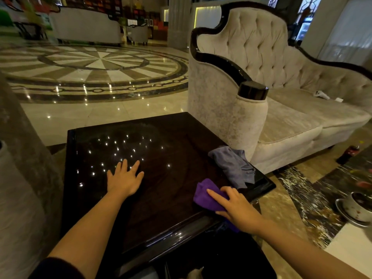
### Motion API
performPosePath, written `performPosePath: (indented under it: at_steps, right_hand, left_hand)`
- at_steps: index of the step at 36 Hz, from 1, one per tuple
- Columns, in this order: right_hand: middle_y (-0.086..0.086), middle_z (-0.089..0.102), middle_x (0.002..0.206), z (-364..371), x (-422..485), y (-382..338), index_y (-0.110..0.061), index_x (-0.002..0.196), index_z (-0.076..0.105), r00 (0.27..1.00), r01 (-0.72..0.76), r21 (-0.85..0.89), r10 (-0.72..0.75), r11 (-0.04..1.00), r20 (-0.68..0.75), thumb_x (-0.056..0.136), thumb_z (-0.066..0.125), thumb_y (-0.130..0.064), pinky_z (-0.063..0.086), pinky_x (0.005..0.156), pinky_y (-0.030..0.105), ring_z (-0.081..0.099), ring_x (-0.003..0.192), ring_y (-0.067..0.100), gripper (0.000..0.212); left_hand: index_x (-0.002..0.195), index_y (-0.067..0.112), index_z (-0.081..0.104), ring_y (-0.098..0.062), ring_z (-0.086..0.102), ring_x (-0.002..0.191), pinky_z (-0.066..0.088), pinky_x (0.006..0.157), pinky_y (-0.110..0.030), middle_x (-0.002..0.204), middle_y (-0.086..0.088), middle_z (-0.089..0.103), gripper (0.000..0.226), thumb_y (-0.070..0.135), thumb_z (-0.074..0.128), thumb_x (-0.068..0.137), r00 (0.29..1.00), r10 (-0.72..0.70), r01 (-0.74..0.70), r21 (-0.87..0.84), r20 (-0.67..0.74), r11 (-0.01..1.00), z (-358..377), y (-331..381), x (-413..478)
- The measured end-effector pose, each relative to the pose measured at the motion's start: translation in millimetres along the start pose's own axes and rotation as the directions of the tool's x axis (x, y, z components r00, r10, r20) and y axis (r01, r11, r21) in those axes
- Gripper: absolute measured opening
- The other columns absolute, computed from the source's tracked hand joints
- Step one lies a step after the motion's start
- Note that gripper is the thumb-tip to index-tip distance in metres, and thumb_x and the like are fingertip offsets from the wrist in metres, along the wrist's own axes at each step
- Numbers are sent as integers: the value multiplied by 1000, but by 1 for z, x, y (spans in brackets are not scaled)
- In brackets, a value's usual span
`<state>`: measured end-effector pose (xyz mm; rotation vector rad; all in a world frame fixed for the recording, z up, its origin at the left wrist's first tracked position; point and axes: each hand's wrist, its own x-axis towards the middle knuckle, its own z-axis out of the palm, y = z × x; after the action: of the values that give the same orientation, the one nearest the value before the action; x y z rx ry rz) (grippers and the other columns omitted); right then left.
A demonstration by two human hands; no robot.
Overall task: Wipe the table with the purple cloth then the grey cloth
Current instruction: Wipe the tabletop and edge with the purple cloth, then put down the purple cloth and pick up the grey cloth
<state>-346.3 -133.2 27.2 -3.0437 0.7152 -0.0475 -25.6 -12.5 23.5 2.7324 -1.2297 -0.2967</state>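
A dark glossy square table (165, 158) fills the lower middle of the head view. The purple cloth (207, 195) lies bunched near the table's right front corner, and my right hand (238, 208) presses flat on top of it, fingers spread over the fabric. The grey cloth (233, 166) lies crumpled along the right edge, just beyond the purple one and touching nothing but the table. My left hand (123, 180) rests flat on the bare tabletop at centre left, fingers apart, holding nothing.
A beige tufted sofa (281, 109) with a dark-trimmed armrest (251, 91) stands close against the table's right side. A cup on a saucer (356, 208) sits on a surface at far right, a dark bottle (349, 155) on the floor. Polished marble floor lies beyond.
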Motion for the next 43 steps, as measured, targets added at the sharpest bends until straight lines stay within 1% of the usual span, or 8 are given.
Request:
performPosePath:
  at_steps: [9, 15, 21, 29, 32, 37, 40, 43]
  right_hand:
    - [11, 48, 126, -58, 58, -1, -23, 130, 40, 967, -29, 345, 113, 938, -227, 88, 56, -28, 39, 97, 35, 44, 116, 27, 46]
    - [18, 56, 115, -83, 130, 13, -10, 111, 44, 916, -119, 488, 286, 865, -283, 85, 59, -21, 44, 88, 50, 51, 106, 35, 33]
    - [24, 59, 113, -89, 199, 50, -6, 111, 45, 878, -203, 427, 357, 881, -319, 86, 58, -17, 44, 82, 47, 54, 103, 40, 30]
    - [27, 49, 122, -80, 262, 97, -9, 118, 43, 830, -355, 157, 388, 922, -401, 88, 53, -20, 42, 85, 53, 46, 107, 45, 33]
    - [28, 46, 122, -58, 275, 105, -9, 121, 41, 893, -329, 127, 352, 936, -279, 89, 52, -24, 41, 88, 54, 44, 109, 45, 37]
    - [22, 21, 150, -11, 283, 113, -10, 140, 20, 937, -325, 124, 302, 938, 176, 96, 34, -37, 23, 113, 47, 23, 136, 37, 54]
    - [18, 2, 155, -3, 279, 116, -16, 144, 5, 926, -333, 107, 303, 937, 224, 95, 29, -45, 11, 116, 48, 7, 142, 35, 61]
    - [18, -1, 155, -12, 273, 121, -19, 144, 3, 929, -327, 175, 282, 929, 237, 95, 30, -45, 10, 116, 51, 5, 142, 36, 62]
  left_hand:
    - [145, 37, 3, -25, -5, 144, 2, 115, -51, 157, -4, -6, 58, 56, 20, 93, 997, 65, -65, 15, 30, 998, -4, 8, 24]
    - [144, 38, 1, -24, -8, 144, -1, 115, -51, 157, -3, -7, 58, 57, 19, 92, 996, 77, -80, 58, 46, 995, -4, 4, 38]
    - [144, 40, 1, -21, -11, 144, -4, 114, -50, 157, -1, -8, 59, 61, 18, 91, 996, 71, -74, 45, 61, 996, 5, -7, 44]
    - [143, 42, -1, -18, -14, 143, -8, 114, -49, 157, 1, -10, 60, 62, 18, 89, 995, 73, -75, 38, 62, 996, 10, -11, 45]
    - [143, 42, -1, -18, -15, 143, -9, 114, -49, 157, 1, -11, 60, 62, 17, 89, 995, 66, -69, 46, 69, 997, 10, -9, 45]
    - [143, 42, -1, -18, -15, 143, -9, 114, -48, 157, 1, -11, 59, 61, 18, 90, 996, 63, -67, 58, 67, 996, 9, -6, 43]
    - [143, 43, 0, -18, -14, 143, -9, 114, -48, 157, 1, -10, 59, 61, 19, 90, 995, 66, -70, 55, 71, 996, 8, -5, 42]
    - [143, 43, 1, -18, -14, 143, -9, 114, -49, 157, 1, -9, 59, 61, 20, 90, 996, 63, -66, 45, 69, 997, 6, -4, 41]
